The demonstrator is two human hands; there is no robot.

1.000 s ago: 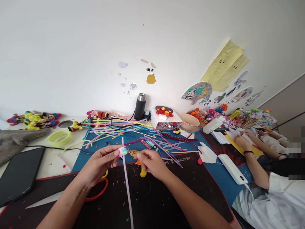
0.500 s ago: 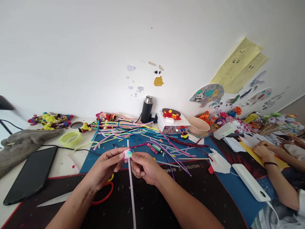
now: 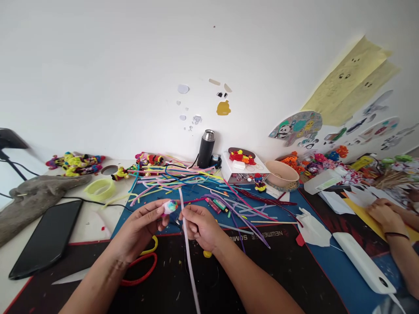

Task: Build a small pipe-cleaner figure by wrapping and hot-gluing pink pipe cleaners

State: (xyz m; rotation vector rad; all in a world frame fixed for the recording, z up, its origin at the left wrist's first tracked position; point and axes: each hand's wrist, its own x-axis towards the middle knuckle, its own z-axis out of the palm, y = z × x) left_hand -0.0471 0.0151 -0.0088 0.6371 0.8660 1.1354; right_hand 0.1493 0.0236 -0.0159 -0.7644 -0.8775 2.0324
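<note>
We keep a small white ball swirled with rainbow colours (image 3: pixel 170 206) pinched between the thumb and fingers of our left hand (image 3: pixel 144 222), raised above the work surface. Our right hand (image 3: pixel 201 224) is closed at thumb and forefinger on a long, pale lilac, flat-looking strip (image 3: pixel 190 264) that trails down toward us. Half a second ago that strip passed behind the ball, with our right fingertips at the ball; now a gap parts them, so we judge the two pieces unjoined, one to each hand. Below lies a black mat with red edging (image 3: pixel 262 279), where red-and-yellow-handled scissors (image 3: pixel 155 263) sit partly under our left forearm. Beyond spreads a loose heap of many-coloured pipe cleaners (image 3: pixel 170 172).
</note>
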